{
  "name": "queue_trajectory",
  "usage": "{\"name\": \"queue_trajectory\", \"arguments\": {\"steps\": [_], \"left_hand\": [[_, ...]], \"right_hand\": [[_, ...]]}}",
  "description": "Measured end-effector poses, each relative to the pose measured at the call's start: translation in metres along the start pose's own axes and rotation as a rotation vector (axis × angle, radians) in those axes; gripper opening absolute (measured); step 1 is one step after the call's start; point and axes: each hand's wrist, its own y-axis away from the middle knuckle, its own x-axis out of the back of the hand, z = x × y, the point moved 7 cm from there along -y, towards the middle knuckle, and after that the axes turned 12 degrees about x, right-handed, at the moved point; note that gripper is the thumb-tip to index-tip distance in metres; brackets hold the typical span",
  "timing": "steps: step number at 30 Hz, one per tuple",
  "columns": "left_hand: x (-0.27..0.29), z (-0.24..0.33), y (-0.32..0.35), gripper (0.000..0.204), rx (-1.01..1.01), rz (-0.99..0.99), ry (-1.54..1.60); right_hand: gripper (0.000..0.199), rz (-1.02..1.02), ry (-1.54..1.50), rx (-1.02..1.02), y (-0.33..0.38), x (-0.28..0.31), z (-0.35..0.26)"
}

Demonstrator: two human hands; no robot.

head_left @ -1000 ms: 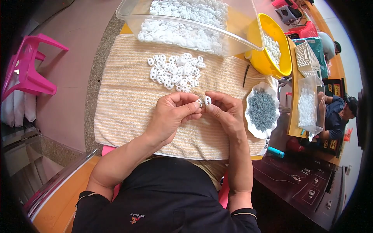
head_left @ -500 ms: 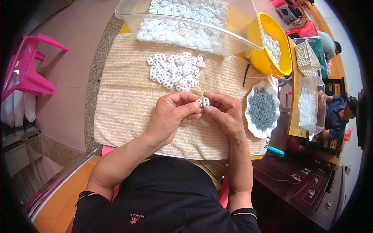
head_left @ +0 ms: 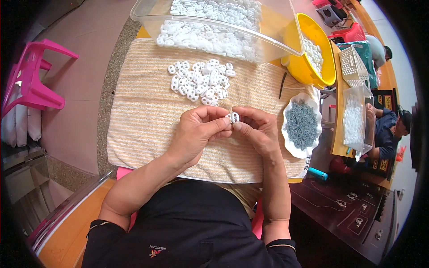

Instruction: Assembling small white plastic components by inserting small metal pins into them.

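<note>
Over the striped towel (head_left: 147,134), both hands meet fingertip to fingertip. My left hand (head_left: 204,125) is closed in a pinch on a small white plastic piece (head_left: 229,117), mostly covered by the fingers. A second white piece (head_left: 236,117), oval with two holes, is pinched between the thumb and index finger of my right hand (head_left: 258,127). The two pieces are side by side and appear to touch. Just beyond the hands lies a loose pile of similar white two-holed pieces (head_left: 203,81).
At the back stands a clear bin (head_left: 272,47) of white pieces, beside a yellow basin (head_left: 328,58). To the right, a scalloped white dish (head_left: 288,145) holds small grey screw-like parts. A black strip (head_left: 283,85) lies near it. Another person (head_left: 386,129) works at the far right.
The white piece in my right hand has moved slightly left, up against the one in my left hand. The gap between them has closed.
</note>
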Motion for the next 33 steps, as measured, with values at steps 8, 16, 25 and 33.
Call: {"name": "queue_trajectory", "arguments": {"steps": [8, 16, 25, 33], "left_hand": [[-0.0004, -0.0009, -0.0007, 0.013, -0.014, -0.013, -0.002], [-0.0011, -0.0018, -0.0006, 0.013, -0.016, -0.025, 0.005], [-0.0018, -0.0005, 0.0021, 0.013, -0.003, -0.033, -0.001], [-0.0034, -0.0009, 0.0009, 0.013, 0.004, -0.038, -0.005]], "right_hand": [[0.033, -0.005, -0.016, -0.004, 0.0012, 0.0023, 0.0039], [0.033, -0.012, -0.031, 0.006, 0.0016, 0.0007, 0.0011], [0.033, -0.018, -0.05, 0.005, 0.0032, 0.0022, 0.0058], [0.033, -0.002, -0.057, -0.004, 0.0038, 0.0033, 0.0051]]}}
